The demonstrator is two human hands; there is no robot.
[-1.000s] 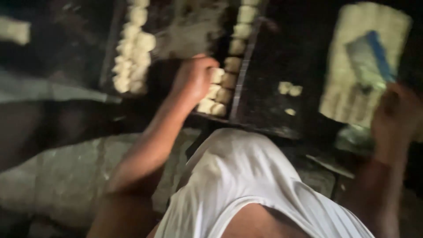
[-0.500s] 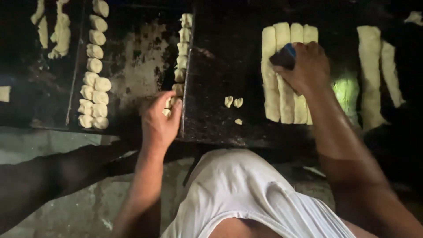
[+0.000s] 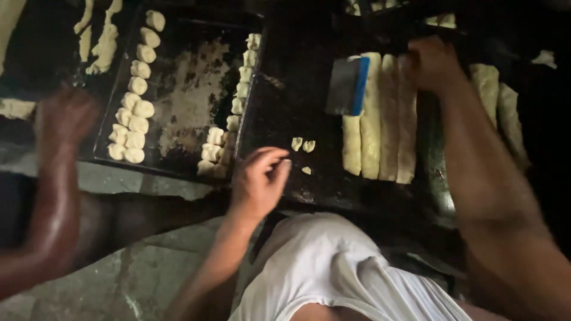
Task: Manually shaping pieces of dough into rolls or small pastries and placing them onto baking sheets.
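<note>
- Dough strips: four long rolls lying side by side on the dark board, long axes running away from the person.
- Baking tray: left of the board, dough pieces lining its edges.
- Right hand: on the strips' far end; grip unclear. The scraper stands just left.
- Left hand: fingers loosely curled, empty, just beside three small cut bits.

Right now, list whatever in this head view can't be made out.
- Right hand: blurred by motion; its grip on the dough strips is unclear.
- Another person's hand, at the left: smeared; any contents unreadable.
- Dough at the top: cut off by the upper edge.
- Small dough bits near the left hand: too small to see their shape.
</note>
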